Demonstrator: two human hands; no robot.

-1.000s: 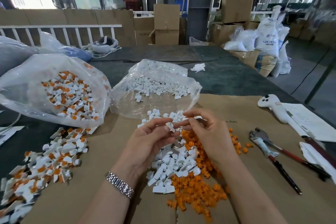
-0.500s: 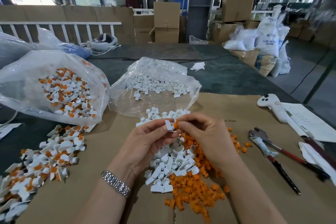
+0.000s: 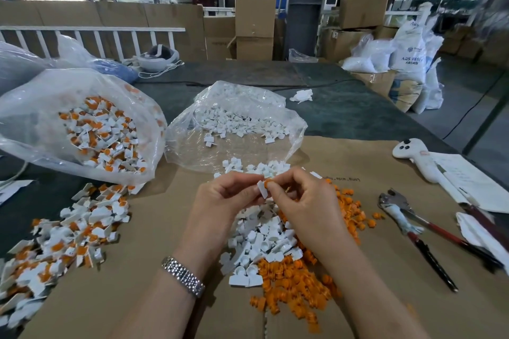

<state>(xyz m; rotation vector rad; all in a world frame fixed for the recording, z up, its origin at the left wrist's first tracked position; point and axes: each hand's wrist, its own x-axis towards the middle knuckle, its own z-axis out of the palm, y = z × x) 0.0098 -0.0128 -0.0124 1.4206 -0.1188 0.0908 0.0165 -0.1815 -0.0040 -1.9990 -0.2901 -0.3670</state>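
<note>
My left hand (image 3: 220,201) pinches a small white plastic piece (image 3: 262,190) above the cardboard. Against that piece my right hand (image 3: 300,198) pinches a small orange plug (image 3: 267,182) with thumb and forefinger. Below both hands lies a heap of loose white pieces (image 3: 261,242). A spread of loose orange plugs (image 3: 297,283) runs beside and under it. The fingers hide how far the plug sits in the white piece.
A pile of white pieces fitted with orange plugs (image 3: 63,231) lies at the left, below a clear bag (image 3: 91,129) of the same. A second clear bag (image 3: 239,124) holds white pieces. Red-handled pliers (image 3: 418,228), a white controller (image 3: 418,157) and papers (image 3: 473,181) lie at the right.
A second ago my hands held only a white piece between them. An orange plug has since appeared at my right fingertips and now sits against the white piece. Both hands stay in place.
</note>
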